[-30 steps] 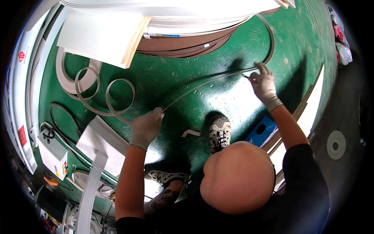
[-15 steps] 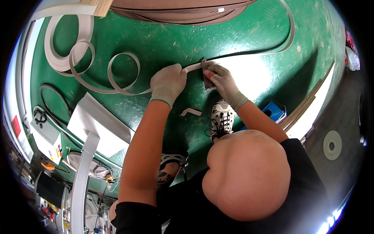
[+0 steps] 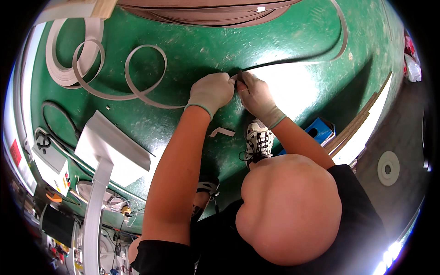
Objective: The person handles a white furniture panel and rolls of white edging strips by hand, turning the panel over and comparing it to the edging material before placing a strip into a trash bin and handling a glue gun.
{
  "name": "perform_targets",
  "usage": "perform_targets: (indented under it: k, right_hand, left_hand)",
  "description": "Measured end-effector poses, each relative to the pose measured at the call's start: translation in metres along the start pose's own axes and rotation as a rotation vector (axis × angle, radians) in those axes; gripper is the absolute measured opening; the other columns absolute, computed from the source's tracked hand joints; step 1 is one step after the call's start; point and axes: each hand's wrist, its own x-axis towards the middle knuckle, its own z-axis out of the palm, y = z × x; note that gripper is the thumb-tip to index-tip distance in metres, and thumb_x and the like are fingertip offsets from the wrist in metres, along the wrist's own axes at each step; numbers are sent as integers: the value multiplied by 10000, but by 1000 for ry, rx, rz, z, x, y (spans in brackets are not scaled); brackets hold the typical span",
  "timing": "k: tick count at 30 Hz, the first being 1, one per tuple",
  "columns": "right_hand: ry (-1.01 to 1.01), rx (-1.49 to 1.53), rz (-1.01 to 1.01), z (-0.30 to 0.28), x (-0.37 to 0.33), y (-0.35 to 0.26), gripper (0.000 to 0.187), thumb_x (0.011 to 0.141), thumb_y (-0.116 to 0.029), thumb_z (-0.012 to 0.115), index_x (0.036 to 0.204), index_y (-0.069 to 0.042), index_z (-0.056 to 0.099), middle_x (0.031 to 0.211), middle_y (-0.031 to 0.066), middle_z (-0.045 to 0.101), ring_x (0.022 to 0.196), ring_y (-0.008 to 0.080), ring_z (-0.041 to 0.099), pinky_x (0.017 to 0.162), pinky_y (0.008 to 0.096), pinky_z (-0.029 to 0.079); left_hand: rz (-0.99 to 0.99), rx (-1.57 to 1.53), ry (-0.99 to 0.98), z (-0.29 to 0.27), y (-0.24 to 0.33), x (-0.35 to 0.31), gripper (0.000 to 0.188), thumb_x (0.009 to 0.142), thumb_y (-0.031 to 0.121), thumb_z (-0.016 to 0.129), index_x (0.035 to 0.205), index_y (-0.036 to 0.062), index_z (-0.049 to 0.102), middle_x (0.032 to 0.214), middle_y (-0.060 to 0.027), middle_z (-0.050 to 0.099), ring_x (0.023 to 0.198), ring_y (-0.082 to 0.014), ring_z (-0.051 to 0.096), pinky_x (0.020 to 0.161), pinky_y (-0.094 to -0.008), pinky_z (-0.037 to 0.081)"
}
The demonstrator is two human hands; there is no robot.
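Observation:
Both my hands wear pale gloves and meet over the green floor. My left hand (image 3: 211, 93) is closed on a long pale flat strip of edge banding (image 3: 167, 106), whose loops run off to the left. My right hand (image 3: 259, 97), right beside it, pinches a flat dark metal piece (image 3: 240, 76) against the strip. Fingers hide most of that piece and where it meets the strip. On the far side of my right hand, a strip (image 3: 293, 61) curves away to the upper right. A short bent offcut (image 3: 222, 132) lies below my hands.
A pale roll of banding (image 3: 58, 71) lies at the far left, and a large brown coil (image 3: 206, 17) at the top. A blue box (image 3: 319, 130) and stacked boards (image 3: 362, 120) are at right. A white stand (image 3: 114, 142) and cables (image 3: 64, 114) are at left.
My left hand has moved right along with the strip, up against my right hand. The strip's loops have shifted, and my right fingers now cover more of the metal piece.

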Motion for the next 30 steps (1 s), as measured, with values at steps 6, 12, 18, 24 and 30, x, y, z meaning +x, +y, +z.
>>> perform_targets:
  k: [6, 12, 18, 24, 30]
  right_hand:
    - [-51, -192, 5, -16, 5, -12, 211, 983, -289, 526, 992, -102, 622, 873, 158, 692, 779, 387, 687, 697, 494, 550]
    - [-96, -312, -9, -14, 13, -4, 152, 936, -245, 569, 928, -107, 633, 908, 145, 675, 798, 356, 697, 706, 476, 561]
    - [-57, -196, -46, -13, 14, -6, 129, 917, -237, 571, 914, -124, 634, 928, 139, 666, 800, 354, 689, 717, 476, 557]
    - [-182, -343, 66, -17, 16, -16, 149, 930, -250, 552, 923, -132, 643, 927, 134, 680, 802, 320, 707, 721, 467, 565]
    - [-112, -314, -1, -3, 10, -10, 188, 951, -268, 550, 960, -84, 582, 759, 139, 681, 661, 357, 681, 591, 484, 545]
  left_hand:
    - [-173, -343, -150, -11, 17, 4, 384, 1017, 323, 470, 850, 26, 645, 715, -99, 678, 572, -203, 635, 553, -353, 506]
    - [54, -74, 78, 5, -3, 10, 357, 969, 291, 507, 883, 1, 695, 839, -182, 724, 748, -325, 702, 711, -441, 555]
    - [11, 53, 46, -3, -2, 12, 352, 928, 283, 501, 839, 19, 716, 848, -180, 723, 886, -389, 695, 842, -494, 533]
    - [-96, 66, -3, -13, 16, 8, 373, 972, 342, 493, 1033, 81, 754, 1125, -199, 707, 1070, -383, 673, 917, -476, 533]
    - [-52, 54, 115, 7, 4, 14, 379, 969, 326, 479, 1022, 65, 749, 1113, -214, 704, 1069, -398, 663, 922, -476, 527]
